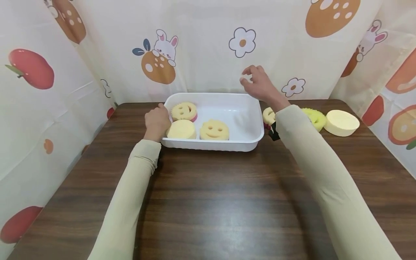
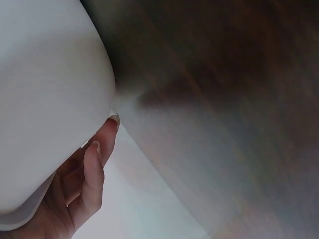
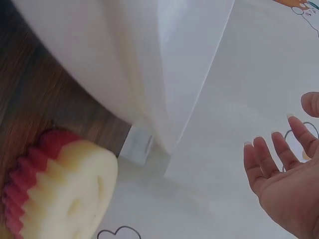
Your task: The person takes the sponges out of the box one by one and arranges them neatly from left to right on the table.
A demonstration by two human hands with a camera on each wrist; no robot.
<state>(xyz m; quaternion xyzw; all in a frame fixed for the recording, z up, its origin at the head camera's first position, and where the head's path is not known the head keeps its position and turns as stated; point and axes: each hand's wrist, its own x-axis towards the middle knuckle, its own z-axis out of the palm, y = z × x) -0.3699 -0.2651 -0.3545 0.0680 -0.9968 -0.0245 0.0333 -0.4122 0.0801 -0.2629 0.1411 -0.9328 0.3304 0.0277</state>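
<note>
Left hand on the tray's edge, right hand raised and free

The left hand [image 1: 157,121] grips the left side of the white tray [image 1: 211,145]; the left wrist view adds what the head view hides, bent fingers [image 2: 92,174] against the outer wall. Only the head view shows the contents: at the left, a pink-edged smiley disc [image 1: 183,111] behind a plain cream disc [image 1: 181,130], and to their right a yellow smiley disc [image 1: 214,130]. The right hand [image 1: 257,83] hangs above the tray's back right corner, fingers parted and curved, grasping nothing; the right wrist view shows its palm. Just right of the tray, the right sleeve [image 1: 325,180] partly covers a red-edged disc [image 3: 62,186] in the head view, while the right wrist view reveals its scalloped red side. Farther right stand a green smiley disc [image 1: 313,118] and a second cream disc [image 1: 342,123].

Everything rests on a dark brown, wood-grained table [image 1: 201,202], glossy near the front. Pale curtains [image 1: 208,68] surround it, printed with red fruit on the left, rabbits and flowers behind, and orange fruit on the right.
</note>
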